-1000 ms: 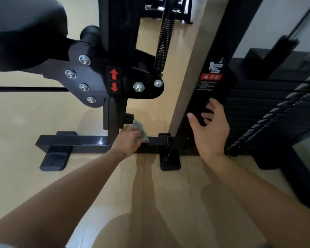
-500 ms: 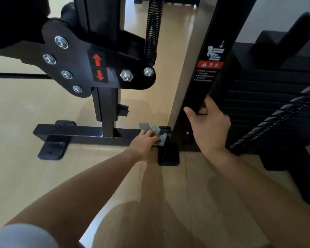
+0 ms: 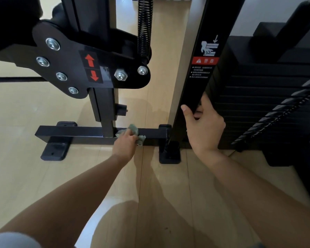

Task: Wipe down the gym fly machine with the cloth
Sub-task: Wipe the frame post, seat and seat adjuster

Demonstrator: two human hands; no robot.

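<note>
Two hands (image 3: 125, 145) (image 3: 206, 127), apparently one cloth (image 3: 134, 130)

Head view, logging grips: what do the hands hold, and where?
Left hand grips the crumpled grey-green cloth mid-bunch; right hand grips the black metal upright near its base.

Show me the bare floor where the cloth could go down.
Bare floor lies left of the base bar, and behind it between the post and the upright. Crowded: the bar's right end, where the left hand holds the cloth and the right hand grips the upright.
</note>
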